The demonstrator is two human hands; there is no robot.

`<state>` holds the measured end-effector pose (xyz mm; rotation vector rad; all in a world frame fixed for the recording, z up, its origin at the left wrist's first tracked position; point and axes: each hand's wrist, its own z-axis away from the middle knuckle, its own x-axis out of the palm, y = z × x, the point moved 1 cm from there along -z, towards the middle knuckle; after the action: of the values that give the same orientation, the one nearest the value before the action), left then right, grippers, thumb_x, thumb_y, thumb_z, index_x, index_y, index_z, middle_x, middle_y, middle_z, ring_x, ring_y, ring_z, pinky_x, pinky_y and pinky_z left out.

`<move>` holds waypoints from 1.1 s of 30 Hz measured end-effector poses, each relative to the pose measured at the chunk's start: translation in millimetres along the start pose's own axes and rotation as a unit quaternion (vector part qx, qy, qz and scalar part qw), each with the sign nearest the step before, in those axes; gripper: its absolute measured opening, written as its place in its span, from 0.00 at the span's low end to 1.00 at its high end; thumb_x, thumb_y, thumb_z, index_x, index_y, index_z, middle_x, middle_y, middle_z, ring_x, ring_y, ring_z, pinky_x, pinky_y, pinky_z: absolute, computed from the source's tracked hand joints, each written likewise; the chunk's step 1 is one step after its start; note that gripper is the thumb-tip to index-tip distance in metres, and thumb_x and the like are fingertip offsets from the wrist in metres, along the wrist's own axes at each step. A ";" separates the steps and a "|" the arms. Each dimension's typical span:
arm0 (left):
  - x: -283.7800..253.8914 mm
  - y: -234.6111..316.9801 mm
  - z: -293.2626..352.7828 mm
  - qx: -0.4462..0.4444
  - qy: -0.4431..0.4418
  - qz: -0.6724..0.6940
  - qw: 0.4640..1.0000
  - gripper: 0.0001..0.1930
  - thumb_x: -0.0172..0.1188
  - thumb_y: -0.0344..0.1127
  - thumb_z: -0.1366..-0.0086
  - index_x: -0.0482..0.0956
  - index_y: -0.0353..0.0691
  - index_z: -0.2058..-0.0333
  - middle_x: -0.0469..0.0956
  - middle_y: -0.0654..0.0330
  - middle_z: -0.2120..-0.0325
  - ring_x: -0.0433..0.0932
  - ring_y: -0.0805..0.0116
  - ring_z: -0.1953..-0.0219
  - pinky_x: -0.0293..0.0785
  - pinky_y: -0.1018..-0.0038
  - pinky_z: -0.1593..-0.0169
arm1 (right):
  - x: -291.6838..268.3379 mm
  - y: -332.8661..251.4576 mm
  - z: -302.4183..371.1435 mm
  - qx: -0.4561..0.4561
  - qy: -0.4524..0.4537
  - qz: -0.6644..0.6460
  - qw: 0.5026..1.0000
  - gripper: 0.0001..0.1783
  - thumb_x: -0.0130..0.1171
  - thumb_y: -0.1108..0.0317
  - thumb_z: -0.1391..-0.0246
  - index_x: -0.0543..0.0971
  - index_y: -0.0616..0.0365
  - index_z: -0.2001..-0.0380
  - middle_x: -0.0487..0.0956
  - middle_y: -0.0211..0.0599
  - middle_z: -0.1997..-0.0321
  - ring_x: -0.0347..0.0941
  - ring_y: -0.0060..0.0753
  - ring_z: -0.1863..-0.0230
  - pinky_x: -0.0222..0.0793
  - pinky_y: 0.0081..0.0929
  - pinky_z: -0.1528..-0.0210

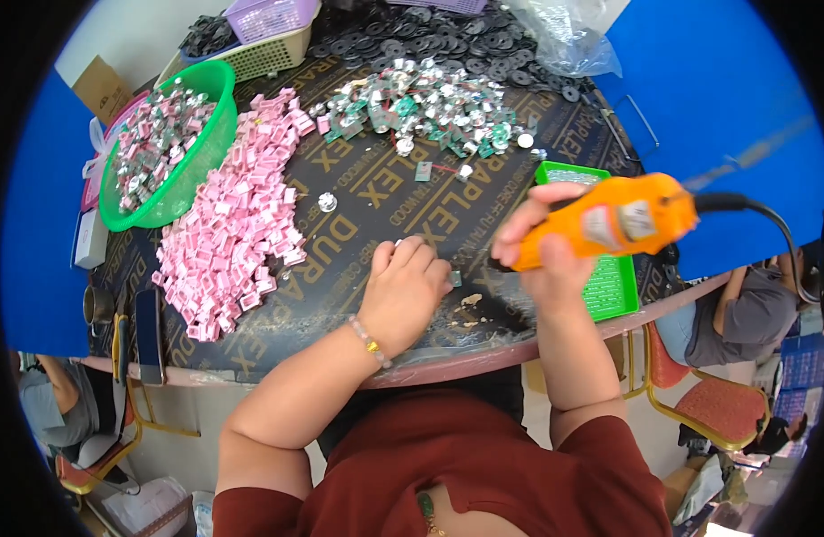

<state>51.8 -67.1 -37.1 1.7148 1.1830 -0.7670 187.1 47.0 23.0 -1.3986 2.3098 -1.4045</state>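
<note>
Table's near edge: the pinkish rim (466,358) is crossed by both forearms.
Left hand: the left hand (407,282) is rested inside that edge, fingers curled; whether anything is gripped cannot be told.
Circuit board: a small greenish one (456,278) is seen just beside that hand.
Right hand: the orange corded power tool (609,222) is grasped by the right hand (555,255), above the table's right part.
Tool's look: a bulky orange body is marked with pale labels, finished with a black nose and black cord.
Tool's direction: the nose is pointed left and slightly down; the long axis is laid crosswise, raised toward the right.
Green tray: the tray (633,285) is partly covered by the tool, near the right edge.
</note>
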 end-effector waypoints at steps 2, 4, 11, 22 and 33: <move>-0.4 2.2 1.5 0.002 0.006 0.011 1.000 0.11 0.64 0.35 0.49 0.78 0.44 0.65 0.73 0.62 0.64 0.67 0.60 0.49 0.59 0.61 0.47 | -12.2 -25.5 -7.9 -0.063 0.040 0.052 0.996 0.21 0.61 0.66 0.46 0.66 0.62 0.53 0.77 0.41 0.72 0.72 0.26 0.78 0.71 0.21 0.73; -1.2 6.3 -1.0 0.002 -0.001 0.021 1.000 0.12 0.64 0.34 0.49 0.77 0.44 0.64 0.72 0.61 0.63 0.67 0.58 0.49 0.59 0.60 0.46 | -36.0 -46.4 -11.7 -0.051 0.115 0.168 0.978 0.17 0.57 0.67 0.44 0.67 0.62 0.55 0.75 0.40 0.74 0.70 0.25 0.80 0.70 0.22 0.75; -3.2 15.6 -6.1 -0.020 0.004 0.030 0.999 0.16 0.67 0.36 0.53 0.78 0.44 0.63 0.72 0.60 0.62 0.66 0.57 0.49 0.58 0.58 0.46 | -100.0 -42.0 -7.6 -0.014 0.201 0.285 0.937 0.12 0.58 0.71 0.44 0.70 0.63 0.59 0.76 0.36 0.74 0.72 0.21 0.79 0.70 0.19 0.74; -1.6 13.0 -6.8 -0.017 0.017 0.014 1.000 0.14 0.67 0.35 0.55 0.78 0.44 0.66 0.72 0.60 0.63 0.66 0.56 0.50 0.57 0.57 0.46 | -106.1 -37.8 -2.9 -0.016 0.201 0.269 0.942 0.12 0.57 0.71 0.44 0.69 0.63 0.59 0.77 0.36 0.74 0.72 0.22 0.79 0.70 0.20 0.73; 5.1 8.4 -4.4 -0.013 0.036 0.012 0.999 0.12 0.66 0.34 0.55 0.78 0.45 0.68 0.71 0.61 0.65 0.67 0.58 0.51 0.59 0.59 0.48 | -38.3 -63.7 1.8 -0.118 0.110 0.148 0.976 0.21 0.60 0.60 0.45 0.66 0.60 0.55 0.75 0.42 0.75 0.70 0.27 0.80 0.71 0.25 0.76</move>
<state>61.5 -62.4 -36.9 1.7445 1.2132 -0.6763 251.4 64.3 56.0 -0.9267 2.7642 -1.2856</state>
